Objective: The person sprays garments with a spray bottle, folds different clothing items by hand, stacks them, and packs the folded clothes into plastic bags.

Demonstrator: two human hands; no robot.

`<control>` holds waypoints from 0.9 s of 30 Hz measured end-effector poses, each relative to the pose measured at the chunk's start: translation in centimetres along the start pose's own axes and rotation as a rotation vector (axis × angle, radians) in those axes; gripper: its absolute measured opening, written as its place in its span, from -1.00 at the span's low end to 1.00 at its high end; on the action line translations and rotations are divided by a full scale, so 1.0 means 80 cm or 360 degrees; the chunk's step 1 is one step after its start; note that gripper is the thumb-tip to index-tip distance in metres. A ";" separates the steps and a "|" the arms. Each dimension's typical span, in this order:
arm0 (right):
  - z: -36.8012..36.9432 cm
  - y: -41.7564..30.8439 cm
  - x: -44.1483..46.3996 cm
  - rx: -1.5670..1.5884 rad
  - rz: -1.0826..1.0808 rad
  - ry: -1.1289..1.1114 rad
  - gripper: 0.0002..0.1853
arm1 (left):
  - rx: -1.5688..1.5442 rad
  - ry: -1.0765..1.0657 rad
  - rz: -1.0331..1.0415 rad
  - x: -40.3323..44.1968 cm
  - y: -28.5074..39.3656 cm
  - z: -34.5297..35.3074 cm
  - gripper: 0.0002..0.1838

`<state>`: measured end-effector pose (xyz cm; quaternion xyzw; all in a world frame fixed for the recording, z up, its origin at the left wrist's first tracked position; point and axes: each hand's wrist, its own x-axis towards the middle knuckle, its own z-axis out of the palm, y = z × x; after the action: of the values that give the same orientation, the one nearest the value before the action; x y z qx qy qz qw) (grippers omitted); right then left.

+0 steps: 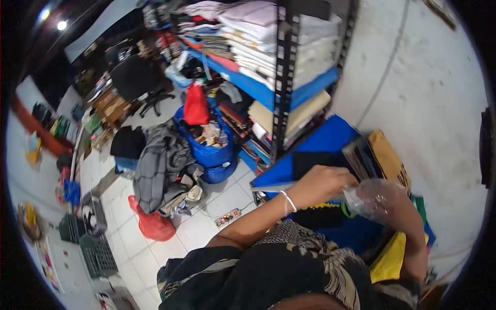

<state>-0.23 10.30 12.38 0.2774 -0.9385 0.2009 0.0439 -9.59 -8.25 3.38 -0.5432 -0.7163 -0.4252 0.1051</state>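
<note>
Left hand (326,185) and right hand (388,200) are close together at a clear plastic bag (366,200), held above the blue surface (323,138); the left, with a white bracelet (288,202) at its wrist, has its fingers curled onto the bag's edge; the right shows through the plastic, though whether inside or behind it, and how firmly closed, I cannot tell; a brown package (388,159) lies just beyond; yellow cloth (388,258) lies beside the right forearm.
</note>
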 end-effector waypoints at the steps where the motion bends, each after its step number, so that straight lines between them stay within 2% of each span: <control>1: 0.004 0.000 -0.001 -0.0002 0.0105 -0.0012 -0.72 | -0.0030 0.0042 0.0031 0.000 0.001 0.003 -0.78; 3: 0.014 0.006 -0.002 -0.0004 0.0278 -0.0010 -0.75 | -0.0042 -0.0038 -0.0013 -0.002 0.007 0.003 -0.77; 5: 0.023 0.020 -0.005 0.0049 0.0114 0.0025 -0.81 | -0.0089 -0.0049 -0.0045 -0.004 0.005 0.009 -0.74; 7: 0.028 0.038 -0.009 0.0154 0.0114 0.0106 -0.86 | -0.0120 -0.0108 -0.0049 -0.008 0.004 0.015 -0.71; 8: 0.025 0.044 -0.011 0.0261 0.0054 0.0179 -0.91 | -0.0278 -0.0067 -0.0093 -0.010 0.002 0.021 -0.69; 9: 0.015 0.042 -0.010 0.0473 0.0210 0.0126 -0.93 | -0.0435 -0.0027 -0.0143 -0.012 0.001 0.024 -0.68; 11: 0.001 0.044 -0.013 0.0931 0.0629 0.0115 -0.93 | -0.0367 -0.0054 -0.0230 -0.013 -0.007 0.024 -0.66; 12: -0.005 0.045 -0.016 0.0932 0.0677 0.0128 -0.93 | -0.0405 -0.0042 -0.0272 -0.014 -0.012 0.026 -0.65; 13: -0.015 0.044 -0.017 0.1160 0.0776 0.0153 -0.92 | -0.0398 -0.0160 -0.0393 -0.014 -0.016 0.024 -0.65; 14: -0.025 0.043 -0.017 0.1384 0.0862 0.0186 -0.91 | -0.0422 -0.0182 -0.0376 -0.016 -0.022 0.026 -0.65; 15: -0.035 0.038 -0.015 0.1381 0.0889 0.0208 -0.91 | -0.0492 -0.0130 -0.0431 -0.020 -0.029 0.030 -0.66; 17: -0.057 0.028 -0.011 0.1393 0.0866 0.0381 -0.91 | -0.0617 -0.0003 -0.0470 -0.024 -0.038 0.036 -0.67; 19: -0.067 0.022 -0.011 0.1410 0.0860 0.0342 -0.87 | -0.0702 -0.0017 -0.0390 -0.019 -0.039 0.037 -0.67; 21: -0.059 0.015 0.000 0.0887 0.0661 -0.0040 -0.83 | -0.0718 -0.0040 -0.0284 -0.009 -0.027 0.035 -0.67; 23: -0.063 0.007 0.004 0.1026 0.0808 -0.0145 -0.81 | -0.0782 -0.0051 -0.0275 -0.012 -0.028 0.041 -0.67; 24: -0.085 0.003 0.004 0.1032 0.0570 0.0156 -0.84 | -0.0831 -0.0053 -0.0266 -0.011 -0.029 0.042 -0.68; 25: -0.091 0.003 0.009 0.1057 0.0447 0.0168 -0.86 | -0.0838 -0.0057 -0.0255 -0.009 -0.030 0.041 -0.68; 27: -0.103 0.002 0.019 0.1114 0.0198 0.0184 -0.87 | -0.0936 -0.0020 -0.0508 -0.008 -0.028 0.037 -0.69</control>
<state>-1.81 12.94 20.16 0.2062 -0.8239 0.5278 -0.0130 -10.35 -6.64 0.06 -0.4338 -0.6395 -0.6215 -0.1284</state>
